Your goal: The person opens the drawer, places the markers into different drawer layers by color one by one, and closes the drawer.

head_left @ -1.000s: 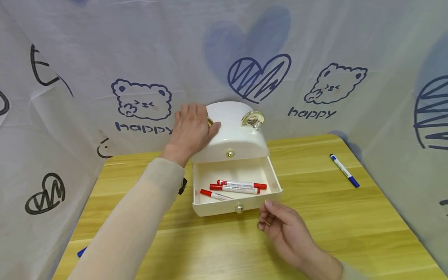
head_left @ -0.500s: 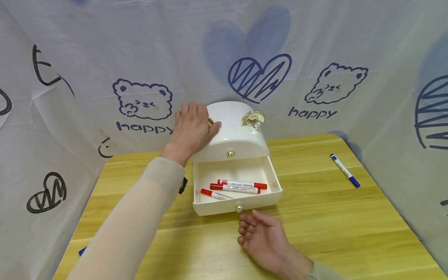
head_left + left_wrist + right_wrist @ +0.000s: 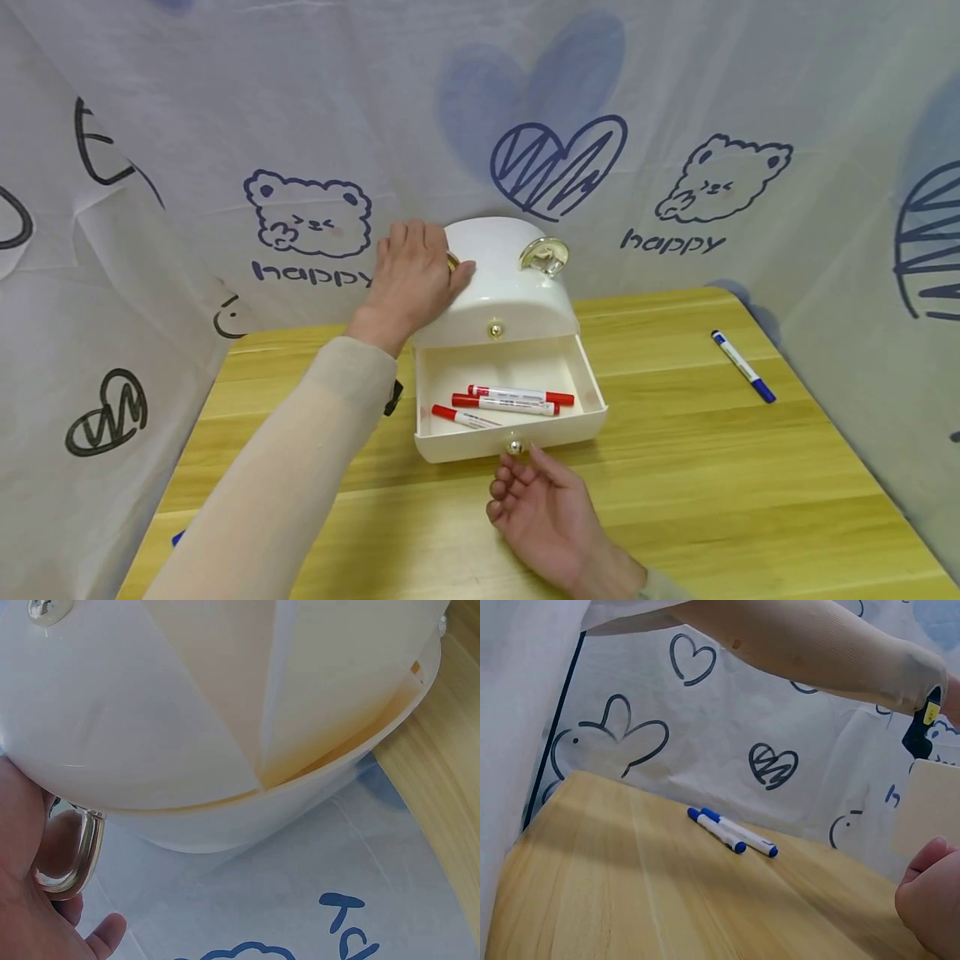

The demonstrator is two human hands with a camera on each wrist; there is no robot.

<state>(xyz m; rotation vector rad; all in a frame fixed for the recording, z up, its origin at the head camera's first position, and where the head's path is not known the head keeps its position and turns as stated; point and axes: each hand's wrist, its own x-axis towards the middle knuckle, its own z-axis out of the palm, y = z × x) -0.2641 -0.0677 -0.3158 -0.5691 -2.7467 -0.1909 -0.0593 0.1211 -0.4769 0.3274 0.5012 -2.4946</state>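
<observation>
A white box (image 3: 497, 292) with a rounded top stands at the middle of the table, its drawer (image 3: 512, 357) pulled out. Several red-capped markers (image 3: 506, 405) lie inside the drawer. My left hand (image 3: 412, 279) grips the gold ear-shaped ring (image 3: 88, 862) on the box's left side, fingers wrapped through and around it in the left wrist view. Just below the drawer's round knob (image 3: 514, 447) is my right hand (image 3: 546, 517), palm turned up and fingers loosely curled. Its thumb and index fingertips are close on either side of the knob, with nothing gripped.
A second gold ring (image 3: 545, 256) sits on the box's right side. One blue marker (image 3: 742, 367) lies to the right on the wooden table (image 3: 712, 483). Two more blue markers (image 3: 717, 831) lie at the left side. A printed cloth (image 3: 420, 100) hangs close behind the box.
My right hand has moved left along the drawer front, from its right corner to the knob. The left hand, the box and the markers have stayed in place.
</observation>
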